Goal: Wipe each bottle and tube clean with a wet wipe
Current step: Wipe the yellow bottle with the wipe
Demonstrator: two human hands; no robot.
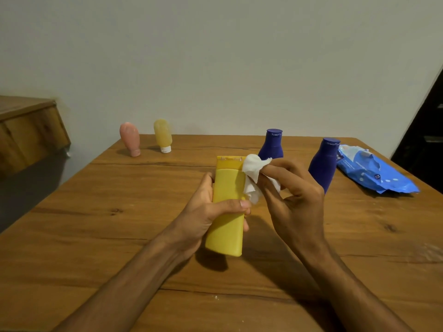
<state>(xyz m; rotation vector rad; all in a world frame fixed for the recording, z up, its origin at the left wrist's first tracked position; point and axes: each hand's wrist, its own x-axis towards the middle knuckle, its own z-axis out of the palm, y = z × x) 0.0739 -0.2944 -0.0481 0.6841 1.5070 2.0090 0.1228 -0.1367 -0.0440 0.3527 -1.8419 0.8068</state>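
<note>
Yellow tube, gripped over the bench by my left hand, is mid-wipe under the wet wipe pinched in my right hand's fingers; by my judgement the pink tube, amber tube, far blue bottle and near blue bottle, standing behind, are of undeterminable status.

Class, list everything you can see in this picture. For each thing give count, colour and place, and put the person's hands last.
yellow tube: one, yellow, held above mid-table
wet wipe: one, white, against the tube's top
blue bottles: two, dark blue, upright, right of middle
pink tube: one, pink, cap down, far left
pale yellow tube: one, yellowish, cap down, beside pink tube
wipes pack: one, blue, right edge
table: one, brown wood, under everything
wooden unit: one, brown, far left
left hand: grips the yellow tube
right hand: pinches the wet wipe
</note>
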